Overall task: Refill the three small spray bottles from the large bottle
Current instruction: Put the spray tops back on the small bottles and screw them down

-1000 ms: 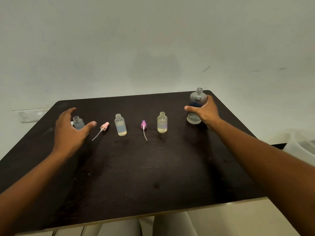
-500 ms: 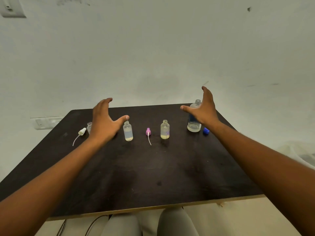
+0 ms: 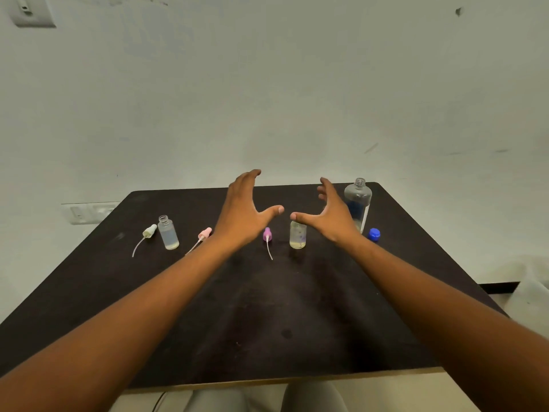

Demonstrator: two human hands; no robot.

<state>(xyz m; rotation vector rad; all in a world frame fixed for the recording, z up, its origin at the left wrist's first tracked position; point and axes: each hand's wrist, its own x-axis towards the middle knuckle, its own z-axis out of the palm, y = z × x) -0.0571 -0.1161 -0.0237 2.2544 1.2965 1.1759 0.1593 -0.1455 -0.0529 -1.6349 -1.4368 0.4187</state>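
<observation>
Both hands hover open above the dark table (image 3: 297,322), thumbs nearly meeting. My left hand (image 3: 243,212) hides the middle small bottle. My right hand (image 3: 329,215) is raised just left of the large uncapped clear bottle (image 3: 358,203) and holds nothing. One small uncapped bottle (image 3: 168,233) stands at the left, another (image 3: 297,237) stands under my right thumb; both hold some pale liquid. Three spray heads with tubes lie on the table: white (image 3: 148,231), pink (image 3: 204,234), purple (image 3: 267,235). A blue cap (image 3: 374,234) lies by the large bottle.
A plain wall rises behind the table, with a switch plate (image 3: 86,212) low at the left and another (image 3: 29,13) high up. Something pale (image 3: 531,295) sits beyond the table's right edge. My knees show below the front edge.
My right hand let go of the large bottle. Both hands rose and moved inward toward each other. The view tilted up and the white spray head and blue cap came into sight.
</observation>
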